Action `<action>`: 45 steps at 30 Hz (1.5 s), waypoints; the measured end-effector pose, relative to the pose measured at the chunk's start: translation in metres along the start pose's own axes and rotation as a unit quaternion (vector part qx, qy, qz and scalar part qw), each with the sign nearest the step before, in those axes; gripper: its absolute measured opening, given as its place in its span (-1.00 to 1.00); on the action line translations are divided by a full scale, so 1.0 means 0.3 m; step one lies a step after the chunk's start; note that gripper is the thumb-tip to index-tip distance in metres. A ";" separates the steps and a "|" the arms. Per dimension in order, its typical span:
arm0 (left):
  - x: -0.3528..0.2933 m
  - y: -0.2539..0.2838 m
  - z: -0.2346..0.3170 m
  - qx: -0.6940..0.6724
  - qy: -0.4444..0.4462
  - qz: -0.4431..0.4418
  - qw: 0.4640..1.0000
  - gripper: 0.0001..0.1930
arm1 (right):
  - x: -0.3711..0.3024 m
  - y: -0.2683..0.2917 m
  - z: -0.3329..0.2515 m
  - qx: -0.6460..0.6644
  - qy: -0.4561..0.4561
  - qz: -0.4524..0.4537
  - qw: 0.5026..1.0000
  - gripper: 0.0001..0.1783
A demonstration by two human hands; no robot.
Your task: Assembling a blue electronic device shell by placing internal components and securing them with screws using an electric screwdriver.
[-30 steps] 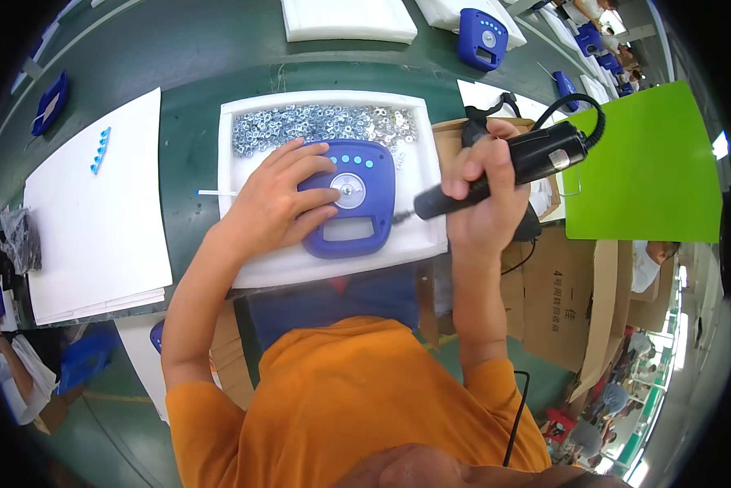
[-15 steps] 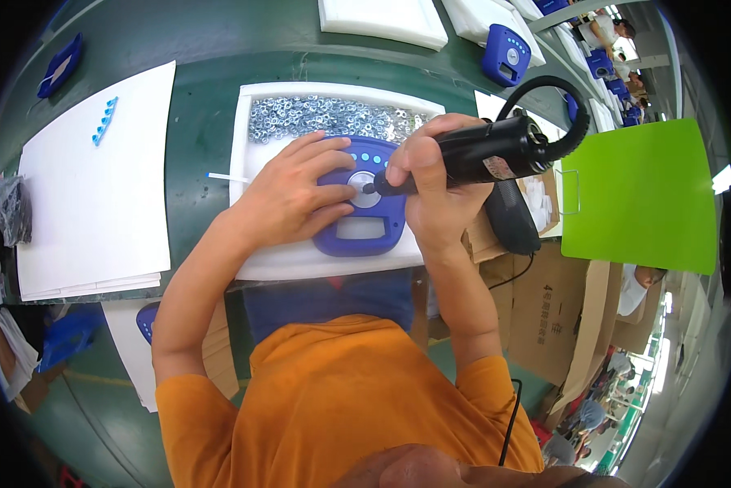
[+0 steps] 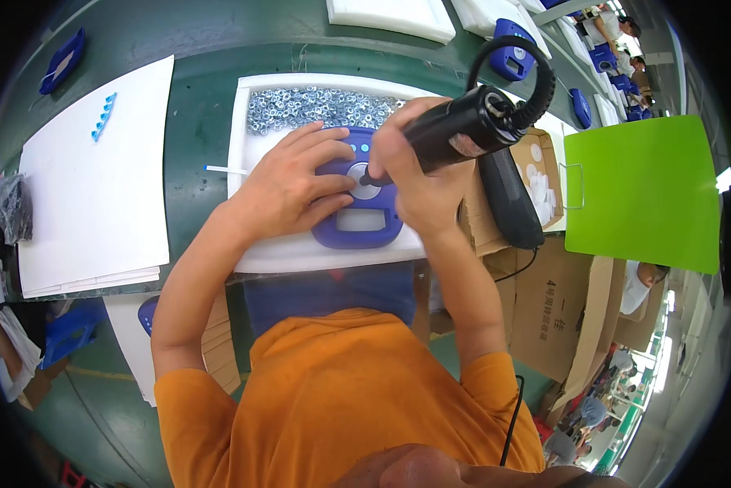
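A blue plastic housing (image 3: pixel 357 236) with a rectangular window, a round silvery dial and light-blue buttons lies on a white foam tray (image 3: pixel 276 262). My left hand (image 3: pixel 291 180) rests on its left side with the fingers spread, fingertips near the dial and buttons. My right hand (image 3: pixel 421 175) is wrapped round a black electric screwdriver (image 3: pixel 463 130), tilted, its bit end down at the dial. The exact contact of the tip is partly hidden by my fingers. Many small metal nuts or washers (image 3: pixel 300 110) fill the tray's far part.
White sheets (image 3: pixel 97 195) with a light-blue strip (image 3: pixel 104 118) lie left. At right are a black case (image 3: pixel 508 199), a carton of white pieces (image 3: pixel 540 175) and a green board (image 3: pixel 642 195). Another blue housing (image 3: pixel 512 61) sits at the far right; other people work beyond.
The screwdriver's rear end has swung left and a little nearer in my right hand, its cable moving along. The tip stays at the dial. My left hand has barely moved.
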State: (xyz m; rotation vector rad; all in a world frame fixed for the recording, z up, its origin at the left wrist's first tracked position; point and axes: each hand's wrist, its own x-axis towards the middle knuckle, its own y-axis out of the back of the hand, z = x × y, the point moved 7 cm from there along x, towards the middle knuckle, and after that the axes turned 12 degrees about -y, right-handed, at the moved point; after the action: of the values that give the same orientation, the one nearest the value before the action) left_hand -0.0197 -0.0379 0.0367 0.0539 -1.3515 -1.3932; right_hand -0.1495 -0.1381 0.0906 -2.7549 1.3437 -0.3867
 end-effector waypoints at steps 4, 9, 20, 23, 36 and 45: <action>0.006 0.005 0.006 0.006 -0.002 0.000 1.000 -0.81 | -0.024 -0.008 0.004 -0.034 0.044 0.050 0.997 -0.69; 0.003 0.004 0.006 0.012 -0.002 0.002 1.000 -0.82 | -0.009 -0.003 -0.013 -0.097 0.078 -0.010 0.992 -0.68; 0.012 -0.002 0.006 0.015 0.001 -0.012 1.000 -0.82 | -0.013 0.005 -0.019 0.017 0.021 0.003 1.000 -0.67; 0.011 -0.003 0.005 0.016 0.005 -0.023 1.000 -0.81 | -0.008 0.016 -0.037 -0.027 0.043 -0.061 0.997 -0.55; 0.014 -0.011 0.003 0.008 0.015 -0.049 0.999 -0.80 | 0.155 0.621 -0.084 -0.240 -0.177 0.146 0.943 -0.65; 0.018 -0.009 0.005 0.007 0.031 -0.056 0.998 -0.78 | 0.193 0.724 0.147 -0.633 -0.203 0.067 0.744 -0.30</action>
State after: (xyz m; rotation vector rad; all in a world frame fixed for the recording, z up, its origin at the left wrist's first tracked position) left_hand -0.0244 -0.0415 0.0386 0.1822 -1.3244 -1.4632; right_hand -0.2713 -0.3209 0.0258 -3.0780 2.0818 1.6618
